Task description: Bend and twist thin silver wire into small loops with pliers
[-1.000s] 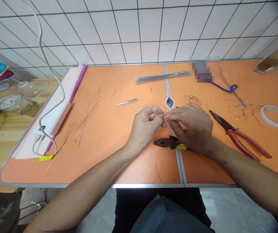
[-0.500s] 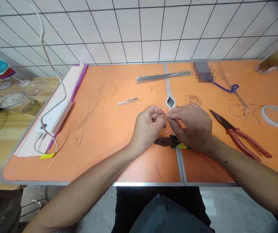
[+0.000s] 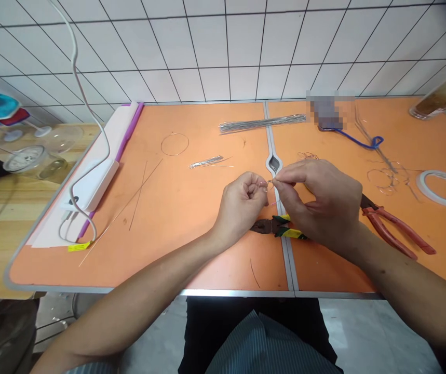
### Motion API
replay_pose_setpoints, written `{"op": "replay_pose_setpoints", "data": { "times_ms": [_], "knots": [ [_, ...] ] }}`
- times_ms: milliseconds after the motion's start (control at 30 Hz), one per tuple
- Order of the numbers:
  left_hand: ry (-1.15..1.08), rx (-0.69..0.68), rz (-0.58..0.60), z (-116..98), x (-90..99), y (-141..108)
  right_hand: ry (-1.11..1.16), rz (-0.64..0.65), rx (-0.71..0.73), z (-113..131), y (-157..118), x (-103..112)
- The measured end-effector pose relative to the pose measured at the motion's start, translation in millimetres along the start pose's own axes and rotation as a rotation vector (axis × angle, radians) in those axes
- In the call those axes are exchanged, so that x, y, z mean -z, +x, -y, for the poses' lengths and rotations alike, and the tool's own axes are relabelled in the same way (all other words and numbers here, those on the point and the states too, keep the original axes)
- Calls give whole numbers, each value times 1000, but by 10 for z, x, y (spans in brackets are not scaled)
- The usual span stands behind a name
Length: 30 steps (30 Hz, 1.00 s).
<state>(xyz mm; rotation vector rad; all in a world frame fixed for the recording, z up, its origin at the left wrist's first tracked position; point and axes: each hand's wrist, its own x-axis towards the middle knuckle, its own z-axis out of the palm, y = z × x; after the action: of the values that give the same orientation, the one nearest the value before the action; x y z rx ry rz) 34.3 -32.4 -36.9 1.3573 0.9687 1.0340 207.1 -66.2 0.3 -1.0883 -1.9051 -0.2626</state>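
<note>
Right hand [image 3: 320, 205] has shifted rightward, fingers [image 3: 283, 178] pinching a wire loop [image 3: 266, 184] held crosswise, also gripped by left hand [image 3: 241, 205].

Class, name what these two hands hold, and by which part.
A small wire ring, its edge pinched by the fingertips of the left hand and right hand.

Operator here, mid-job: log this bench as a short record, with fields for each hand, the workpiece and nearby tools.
Left hand: pinching the small wire loop
Right hand: fingertips on the same loop
Below hands: pliers with green-and-yellow grips
Right side: red-handled pliers, tape roll
Surface: orange table
</note>
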Motion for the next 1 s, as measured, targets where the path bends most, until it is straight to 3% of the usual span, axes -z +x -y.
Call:
{"op": "replay_pose_setpoints", "data": {
  "times_ms": [200,500,1000],
  "knots": [
    [-144,-26,43,-106,18,0,-8,55,-111,-14,18,52],
    [-208,-14,42,-156,38,-5,-17,64,-116,-94,-35,-24],
    [-403,152,122,-94,96,71,159,73,-303,-105,-18,-48]
  ]
}}
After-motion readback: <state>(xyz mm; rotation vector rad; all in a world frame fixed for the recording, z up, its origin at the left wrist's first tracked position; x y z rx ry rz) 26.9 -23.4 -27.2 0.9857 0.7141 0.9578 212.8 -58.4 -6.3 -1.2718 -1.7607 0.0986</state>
